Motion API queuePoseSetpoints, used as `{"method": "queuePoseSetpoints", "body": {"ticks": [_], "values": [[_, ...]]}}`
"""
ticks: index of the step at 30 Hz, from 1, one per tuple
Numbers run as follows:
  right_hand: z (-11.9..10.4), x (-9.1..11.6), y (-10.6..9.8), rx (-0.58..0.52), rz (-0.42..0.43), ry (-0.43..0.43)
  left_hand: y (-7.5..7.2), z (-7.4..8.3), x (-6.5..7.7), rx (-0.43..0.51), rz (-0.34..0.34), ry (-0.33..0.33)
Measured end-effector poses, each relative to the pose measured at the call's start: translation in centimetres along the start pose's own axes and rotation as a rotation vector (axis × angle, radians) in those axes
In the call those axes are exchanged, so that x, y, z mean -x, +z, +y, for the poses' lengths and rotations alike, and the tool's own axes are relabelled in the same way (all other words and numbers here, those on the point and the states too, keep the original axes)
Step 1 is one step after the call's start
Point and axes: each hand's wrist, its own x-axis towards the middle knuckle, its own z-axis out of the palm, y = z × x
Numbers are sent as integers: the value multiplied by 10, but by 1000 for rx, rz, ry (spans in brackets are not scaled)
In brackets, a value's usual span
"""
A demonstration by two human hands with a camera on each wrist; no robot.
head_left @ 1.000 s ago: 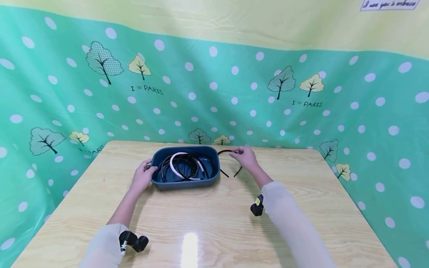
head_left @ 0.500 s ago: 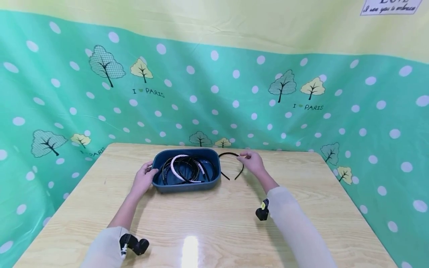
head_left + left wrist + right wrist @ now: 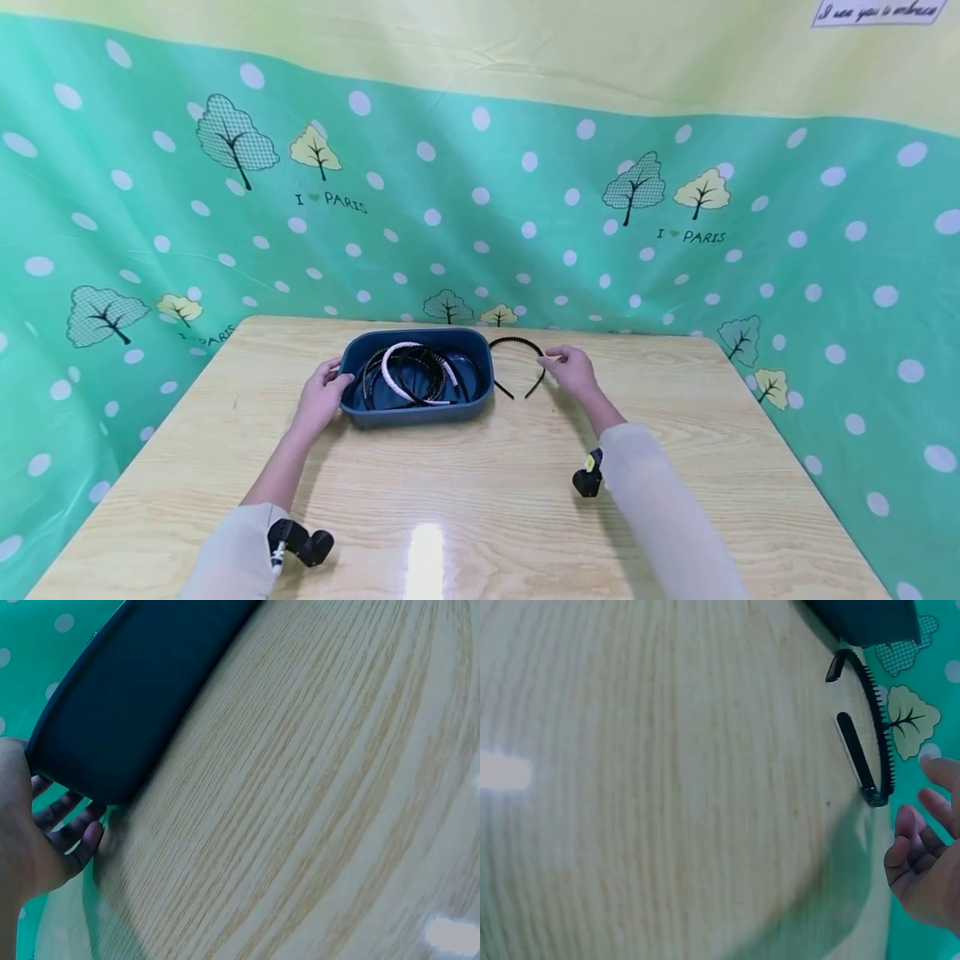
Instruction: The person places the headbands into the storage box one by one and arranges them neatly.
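Note:
A dark blue bin (image 3: pixel 420 416) stands near the back of the table, with a white braided headband (image 3: pixel 387 372) and several black headbands (image 3: pixel 478 372) piled inside. My left hand (image 3: pixel 318 402) grips its left end, thumb over the rim and fingers outside; the left wrist view shows those fingers (image 3: pixel 90 834) bent below the wall. Right beside the bin lies a black toothed headband (image 3: pixel 517 340), its two ends toward me. My right hand (image 3: pixel 573 372) is close to its right side. In the right wrist view that hand's fingers are loosely bent, with a gap between them and the headband (image 3: pixel 879 712).
The wooden table (image 3: pixel 480 500) reaches back to a green dotted curtain (image 3: pixel 525 208) hanging right behind it. Black wrist cameras sit on both sleeves (image 3: pixel 232 550). Light glares off the table's front (image 3: pixel 425 558).
My right hand has let go of the black toothed headband and drawn slightly right. The headband now lies beside the bin. My left hand stays at the bin's left end.

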Motion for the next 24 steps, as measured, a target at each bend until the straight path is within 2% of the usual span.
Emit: {"method": "queuePoseSetpoints", "body": {"ticks": [11,24], "values": [[9,0,9,-41,16,36,-1,-1,-1,-1,1,8],[14,-1,16,-30,40,38,0,-1,0,-11,-1,2]]}}
